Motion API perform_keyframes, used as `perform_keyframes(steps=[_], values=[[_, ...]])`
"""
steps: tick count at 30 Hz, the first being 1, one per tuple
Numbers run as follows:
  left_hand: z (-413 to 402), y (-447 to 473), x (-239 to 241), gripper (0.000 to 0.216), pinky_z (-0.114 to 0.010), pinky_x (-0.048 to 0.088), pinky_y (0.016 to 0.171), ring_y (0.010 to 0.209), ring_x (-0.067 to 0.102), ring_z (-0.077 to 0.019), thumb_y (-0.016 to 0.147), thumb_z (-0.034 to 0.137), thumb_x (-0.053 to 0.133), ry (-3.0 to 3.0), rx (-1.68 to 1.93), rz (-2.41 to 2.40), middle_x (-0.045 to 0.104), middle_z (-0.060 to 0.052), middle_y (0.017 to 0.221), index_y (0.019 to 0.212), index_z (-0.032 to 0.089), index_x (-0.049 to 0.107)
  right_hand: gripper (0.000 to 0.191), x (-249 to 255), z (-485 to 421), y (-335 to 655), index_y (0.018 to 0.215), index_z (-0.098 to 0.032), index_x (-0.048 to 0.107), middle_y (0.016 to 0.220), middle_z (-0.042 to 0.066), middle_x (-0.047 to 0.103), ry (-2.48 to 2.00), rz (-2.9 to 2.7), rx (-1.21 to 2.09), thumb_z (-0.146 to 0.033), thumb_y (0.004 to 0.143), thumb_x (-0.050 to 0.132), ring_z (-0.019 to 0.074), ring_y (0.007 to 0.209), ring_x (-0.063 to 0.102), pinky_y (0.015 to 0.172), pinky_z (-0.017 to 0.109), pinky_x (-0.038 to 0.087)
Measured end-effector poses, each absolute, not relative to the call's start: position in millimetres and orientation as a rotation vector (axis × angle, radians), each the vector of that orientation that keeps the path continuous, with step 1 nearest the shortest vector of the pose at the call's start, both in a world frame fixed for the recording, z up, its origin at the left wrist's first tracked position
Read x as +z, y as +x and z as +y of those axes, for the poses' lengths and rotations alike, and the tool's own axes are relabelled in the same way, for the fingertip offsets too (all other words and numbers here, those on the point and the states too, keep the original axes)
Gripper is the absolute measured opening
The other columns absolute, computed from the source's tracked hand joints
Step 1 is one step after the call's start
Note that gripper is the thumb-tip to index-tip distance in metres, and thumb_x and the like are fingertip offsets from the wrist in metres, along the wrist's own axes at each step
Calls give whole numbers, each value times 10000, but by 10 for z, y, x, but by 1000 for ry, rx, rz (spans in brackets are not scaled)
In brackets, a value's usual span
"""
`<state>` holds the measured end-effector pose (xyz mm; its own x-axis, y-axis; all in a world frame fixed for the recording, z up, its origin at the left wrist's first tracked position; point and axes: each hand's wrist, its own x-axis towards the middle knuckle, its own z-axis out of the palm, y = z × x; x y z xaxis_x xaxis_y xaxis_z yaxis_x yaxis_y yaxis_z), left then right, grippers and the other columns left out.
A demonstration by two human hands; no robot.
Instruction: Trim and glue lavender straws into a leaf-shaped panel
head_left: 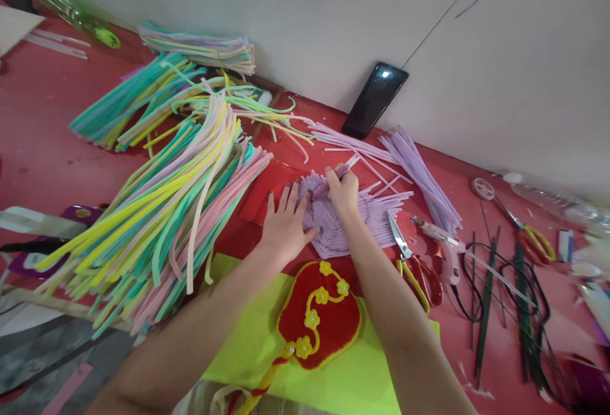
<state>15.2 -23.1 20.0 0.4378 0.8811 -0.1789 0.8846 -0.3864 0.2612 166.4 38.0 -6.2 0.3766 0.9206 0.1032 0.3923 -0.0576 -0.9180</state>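
Lilac pipe cleaners lie side by side as a flat panel on a red sheet, their right ends uneven. My left hand is spread on the panel's left part, its fingertips reaching over the edge. My right hand is closed round a purple marker with a pale end, slanted with its lower end at the panel near my left fingers. Nearer me, a red fan-shaped piece with yellow flowers and trim rests on a yellow-green sheet, partly under my forearms.
Multicoloured pipe cleaners are heaped at left. Loose lilac pipe cleaners lie behind the panel. A phone leans on the wall. Open-bladed scissors, a glue gun with its cable, and yellow-handled scissors lie at right.
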Motion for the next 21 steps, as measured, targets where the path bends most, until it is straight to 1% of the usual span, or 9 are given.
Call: perform_keyframes(steps=[8, 10, 13, 17, 19, 21], values=[[-229, 150, 193, 760, -561, 87, 1173, 1474, 106, -300, 876, 555, 456, 2385, -16, 1503, 98, -148, 1596, 1492, 154, 264, 329, -134, 397, 1691, 591, -249, 326, 418, -82, 360, -1640, -1123, 570, -383, 809, 533, 110, 430, 369, 462, 255, 306], [-230, 150, 174, 769, -560, 78, 1174, 1475, 100, -295, 880, 558, 442, 2383, -9, 1505, 96, -143, 1596, 1499, 147, 240, 328, -160, 407, 1729, 619, -253, 323, 446, -84, 350, -1619, -1043, 488, -422, 821, 518, 113, 437, 384, 463, 254, 317], [-231, 145, 137, 817, -546, 64, 1182, 1477, 91, -283, 887, 570, 409, 2380, 11, 1520, 106, -149, 1591, 1510, 99, 169, 345, -147, 405, 1807, 665, -262, 309, 481, -85, 342, -1557, -919, 367, -509, 851, 462, 117, 429, 401, 455, 255, 338], [-230, 102, 113, 845, -541, 80, 1182, 1475, 93, -286, 892, 577, 378, 2392, 56, 1507, 114, -185, 1582, 1506, 51, 130, 416, -46, 334, 1899, 671, -265, 292, 492, -82, 332, -1518, -884, 308, -619, 846, 421, 111, 410, 377, 421, 256, 319], [-234, 62, 117, 849, -539, 93, 1179, 1473, 99, -291, 892, 581, 373, 2392, 72, 1499, 109, -197, 1581, 1505, 46, 128, 441, 11, 259, 1921, 653, -259, 318, 481, -75, 356, -1508, -864, 345, -645, 839, 422, 104, 399, 366, 408, 254, 303], [-246, 20, 126, 849, -537, 98, 1178, 1473, 94, -294, 893, 584, 365, 2398, 64, 1499, 100, -196, 1582, 1504, 46, 123, 452, 63, 163, 1929, 633, -244, 379, 475, -63, 401, -1487, -831, 403, -643, 836, 441, 96, 393, 365, 404, 250, 295]])
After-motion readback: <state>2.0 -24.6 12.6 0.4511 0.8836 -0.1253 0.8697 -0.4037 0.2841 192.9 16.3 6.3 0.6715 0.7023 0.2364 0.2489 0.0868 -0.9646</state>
